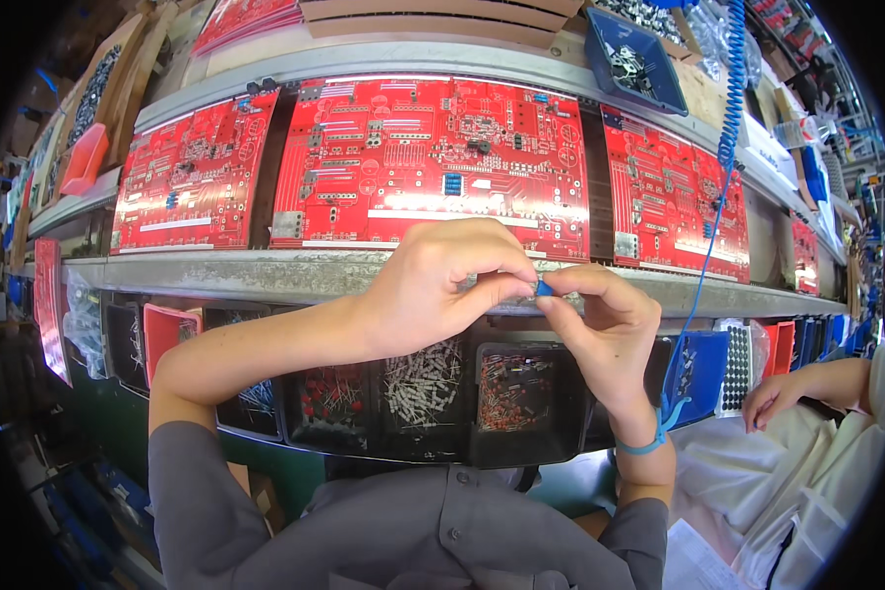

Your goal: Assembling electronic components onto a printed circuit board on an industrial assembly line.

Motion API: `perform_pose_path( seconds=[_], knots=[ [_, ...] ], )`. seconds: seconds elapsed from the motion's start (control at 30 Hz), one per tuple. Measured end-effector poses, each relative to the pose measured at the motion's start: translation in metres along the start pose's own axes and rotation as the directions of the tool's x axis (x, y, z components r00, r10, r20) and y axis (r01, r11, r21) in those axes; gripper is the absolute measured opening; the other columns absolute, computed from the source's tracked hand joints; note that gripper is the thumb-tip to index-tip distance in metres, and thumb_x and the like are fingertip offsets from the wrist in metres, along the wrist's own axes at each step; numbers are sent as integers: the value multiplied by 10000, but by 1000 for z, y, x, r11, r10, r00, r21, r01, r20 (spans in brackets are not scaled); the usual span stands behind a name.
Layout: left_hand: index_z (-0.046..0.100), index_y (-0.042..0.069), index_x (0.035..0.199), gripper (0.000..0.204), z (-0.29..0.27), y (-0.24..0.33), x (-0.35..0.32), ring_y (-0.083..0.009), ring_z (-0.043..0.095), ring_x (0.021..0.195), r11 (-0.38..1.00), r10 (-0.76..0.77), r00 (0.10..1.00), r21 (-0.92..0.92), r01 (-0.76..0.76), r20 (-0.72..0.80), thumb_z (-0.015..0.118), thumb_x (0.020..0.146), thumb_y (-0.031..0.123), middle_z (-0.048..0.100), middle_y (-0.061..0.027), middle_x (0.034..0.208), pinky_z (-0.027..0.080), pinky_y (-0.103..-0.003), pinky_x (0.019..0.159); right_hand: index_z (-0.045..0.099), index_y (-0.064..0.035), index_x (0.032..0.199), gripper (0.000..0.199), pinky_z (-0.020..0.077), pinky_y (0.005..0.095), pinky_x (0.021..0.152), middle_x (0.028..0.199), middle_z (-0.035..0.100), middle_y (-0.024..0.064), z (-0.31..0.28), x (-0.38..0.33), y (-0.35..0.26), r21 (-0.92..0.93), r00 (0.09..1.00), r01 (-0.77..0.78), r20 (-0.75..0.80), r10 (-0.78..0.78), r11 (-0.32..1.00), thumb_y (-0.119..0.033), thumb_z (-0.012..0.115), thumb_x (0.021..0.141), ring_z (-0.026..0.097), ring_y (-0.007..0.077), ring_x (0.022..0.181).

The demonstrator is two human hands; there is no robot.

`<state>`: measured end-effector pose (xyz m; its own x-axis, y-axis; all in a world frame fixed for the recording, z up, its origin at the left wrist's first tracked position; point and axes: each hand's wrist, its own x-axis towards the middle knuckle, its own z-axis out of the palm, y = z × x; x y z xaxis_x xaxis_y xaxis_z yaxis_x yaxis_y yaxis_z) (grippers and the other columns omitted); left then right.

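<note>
Hands meet just above the near edge of a worn metal rail (295, 277), with a small blue part (544, 288) between their fingertips. The left hand (447, 280) reaches in with its thumb and forefinger pinching one side of it, while the right hand (605, 320) pinches the other side in the same way; the part is mostly hidden by the fingers. Beyond the rail lies the middle red circuit board (433, 157), already bearing a blue block (452, 184) near its centre, with a left red board (192, 177) and a right red board (674, 197) beside it. Below the forearms, dark bins hold red components (329, 398), pale cylindrical components (423, 383) and thin reddish components (514, 393). A light-blue wrist strap (649, 444) circles the right wrist, and a blue cord (710, 246) runs up from it to a coil. A dark blue tray (667, 90) of metal pieces sits past the boards. At the right, a co-worker's hand (772, 398) rests near pale clothing.
</note>
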<state>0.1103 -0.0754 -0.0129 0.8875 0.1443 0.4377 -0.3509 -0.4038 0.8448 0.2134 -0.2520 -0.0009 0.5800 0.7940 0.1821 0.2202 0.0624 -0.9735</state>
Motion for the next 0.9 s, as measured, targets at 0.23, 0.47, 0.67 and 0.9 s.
perform_pose_path(
  seconds=[0.23, 0.47, 0.67, 0.9],
  knots=[
    [662, 6, 977, 132, -3, 6, -1, -103, 600, 738, 944, -276, 959, -170, 283, 64, 666, 846, 25, 660, -44, 888, 459, -228, 600, 640, 59, 979, 224, 471, 277, 809, 931, 647, 106, 0, 2, -1, -6, 1000, 20, -19, -20, 1000, 143, 652, 771, 600, 151, 886],
    [641, 9, 1016, 165, -6, 6, 3, -62, 574, 715, 560, -535, 772, -540, 628, 343, 643, 904, 130, 640, -17, 857, 453, -199, 597, 661, 48, 953, 198, 486, 269, 771, 917, 659, 108, -1, 2, 2, -72, 997, 63, -36, -66, 995, 108, 672, 764, 615, 155, 857],
    [640, 11, 986, 163, -3, 6, 4, -52, 551, 676, 504, -572, 730, -542, 672, 374, 645, 905, 152, 630, -11, 828, 440, -192, 576, 637, 64, 970, 226, 481, 267, 769, 929, 640, 117, 0, 1, 1, -133, 995, 99, -7, -101, 986, 137, 667, 758, 602, 160, 868],
    [617, -7, 989, 172, 3, 9, 2, -53, 540, 667, 463, -572, 743, -609, 643, 349, 634, 910, 145, 616, -27, 826, 428, -198, 561, 635, 66, 962, 226, 487, 260, 750, 932, 639, 121, 1, -1, 4, -194, 987, 145, -45, -157, 970, 143, 675, 754, 606, 160, 867]
  ],
)
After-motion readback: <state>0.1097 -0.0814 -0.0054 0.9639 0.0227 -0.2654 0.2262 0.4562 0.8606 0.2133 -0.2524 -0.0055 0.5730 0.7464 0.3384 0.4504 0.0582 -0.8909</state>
